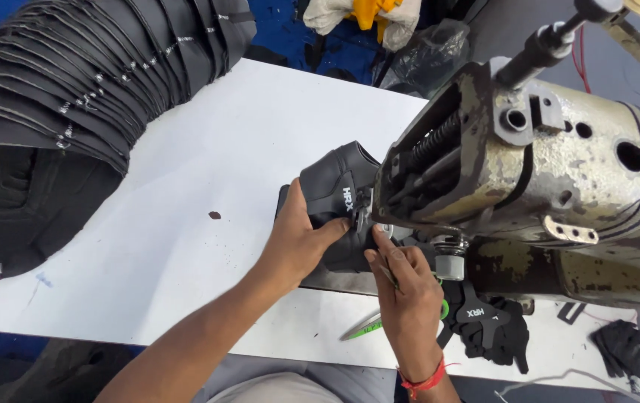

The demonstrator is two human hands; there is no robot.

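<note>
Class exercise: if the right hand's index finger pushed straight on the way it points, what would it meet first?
Probably the sewing machine's needle area, just beyond the fingertip of the right hand, above the black shoe piece; depth is unclear.

I see no packages, signs or screens. Two small white printed labels show: one on the black shoe piece [339,190] at the frame's centre, one on a black piece [488,328] lying at lower right.

Footwear stitching workshop: worn industrial sewing machine [551,172], stacked black cut pieces [73,97], white worktable [185,224].
</note>
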